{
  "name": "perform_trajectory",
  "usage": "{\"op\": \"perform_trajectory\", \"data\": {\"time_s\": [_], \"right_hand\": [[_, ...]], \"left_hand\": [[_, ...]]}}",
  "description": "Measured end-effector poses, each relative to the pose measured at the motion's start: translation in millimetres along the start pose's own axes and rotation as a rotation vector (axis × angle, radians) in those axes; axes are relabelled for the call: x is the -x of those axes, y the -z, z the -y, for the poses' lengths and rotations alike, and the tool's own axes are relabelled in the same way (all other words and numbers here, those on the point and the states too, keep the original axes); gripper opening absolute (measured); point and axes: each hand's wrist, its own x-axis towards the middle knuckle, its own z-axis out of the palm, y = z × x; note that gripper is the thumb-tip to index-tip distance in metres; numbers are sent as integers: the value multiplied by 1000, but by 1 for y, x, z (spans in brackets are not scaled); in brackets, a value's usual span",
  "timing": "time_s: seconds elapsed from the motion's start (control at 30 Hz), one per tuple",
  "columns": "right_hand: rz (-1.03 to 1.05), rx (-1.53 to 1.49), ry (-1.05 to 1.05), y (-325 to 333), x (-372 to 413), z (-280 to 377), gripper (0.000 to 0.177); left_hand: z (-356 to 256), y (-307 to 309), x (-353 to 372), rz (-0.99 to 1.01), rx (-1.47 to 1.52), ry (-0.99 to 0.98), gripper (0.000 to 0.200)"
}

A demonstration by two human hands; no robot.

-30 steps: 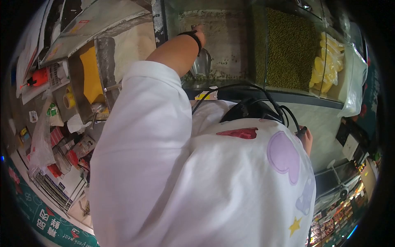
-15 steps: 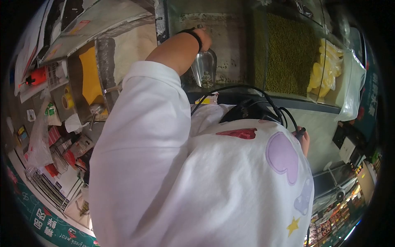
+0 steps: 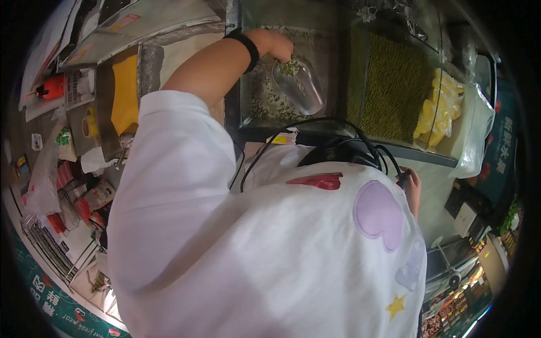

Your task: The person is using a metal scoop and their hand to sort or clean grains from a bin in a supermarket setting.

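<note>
My left hand (image 3: 274, 46) is closed on the handle end of a shiny scoop (image 3: 307, 90) inside a glass-sided bin (image 3: 332, 67). The scoop's mouth points towards me and to the right. Some small greenish grains lie in it near my fingers. More grains are scattered thinly over the bin floor (image 3: 265, 104). A black band (image 3: 248, 52) circles my left wrist. At the right side of my body, my right hand (image 3: 414, 191) shows only in part, beside a black cable (image 3: 360, 128); its fingers are mostly hidden.
Right of the bin is a compartment of green beans (image 3: 400, 84), then yellow packets (image 3: 442, 110) and a clear plastic bag (image 3: 476, 135). On the left stand a bin of yellow grain (image 3: 124, 96) and a metal scoop (image 3: 125, 143). A glass wall separates the bins.
My left hand has shifted slightly within the bin, and the scoop has swung so its mouth points further right. Grains now show near its handle end, and more are scattered on the floor.
</note>
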Motion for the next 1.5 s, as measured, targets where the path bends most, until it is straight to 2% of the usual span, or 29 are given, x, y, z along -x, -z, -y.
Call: {"op": "perform_trajectory", "data": {"time_s": [0.1, 0.13, 0.2, 0.23, 0.27, 0.3, 0.4, 0.43, 0.47, 0.5, 0.6, 0.67, 0.7, 0.8, 0.87, 1.0, 1.1, 1.23, 1.37, 1.43, 1.47, 1.5], "right_hand": [[-39, 75, 135, -15, -1, 44, 25], [6, 67, 198, -12, -9, 52, 25], [46, 56, 275, -13, -24, 74, 25], [17, 121, 335, -18, -30, 90, 25], [-14, 184, 394, -24, -33, 110, 25], [6, 125, 397, -37, -29, 135, 25], [114, -205, 386, -76, -28, 195, 26], [206, -324, 396, -89, -31, 210, 27], [302, -441, 404, -103, -34, 225, 28], [362, -565, 320, -119, -38, 239, 31], [519, -854, 67, -179, -33, 280, 37], [466, -930, -25, -218, -23, 298, 39], [539, -989, -4, -231, -17, 301, 40], [582, -1130, -11, -262, -11, 310, 42], [510, -1156, -92, -270, 8, 318, 40], [633, -1178, -23, -282, -1, 314, 43], [564, -1106, -40, -283, 2, 316, 42], [577, -1212, -112, -282, 16, 322, 40], [646, -1318, -125, -291, -6, 305, 39], [1097, -1539, -136, -293, -33, 284, 37], [1095, -1536, -136, -293, -24, 290, 37], [848, -1495, -144, -292, -6, 302, 35]], "left_hand": [[-1, 23, 49, -79, 131, 67, 33], [2, 24, 60, -87, 127, 76, 33], [8, 23, 82, -346, 205, 77, 29], [11, 22, 95, -357, 192, 85, 29], [13, 19, 107, -511, 200, 70, 29], [14, 19, 120, -666, 204, 51, 30], [1, 36, 168, -773, 222, 117, 30], [-6, 47, 183, -786, 199, 121, 30], [-14, 56, 199, -787, 185, 209, 32], [-22, 63, 213, -787, 173, 299, 35], [-39, 79, 247, -871, 145, 379, 35], [-55, 93, 271, -887, 87, 435, 35], [-62, 99, 279, -889, 52, 482, 35], [-69, 107, 297, -923, -75, 563, 36], [-73, 111, 305, -910, -100, 589, 36], [-77, 113, 311, -871, -112, 636, 34], [-81, 114, 314, -859, -106, 664, 33], [-84, 114, 317, -839, -106, 657, 33], [-91, 108, 321, -896, -105, 680, 31], [-93, 103, 325, -933, -114, 681, 31], [-94, 102, 329, -947, -107, 705, 31], [-95, 99, 331, -961, -98, 727, 30]]}}
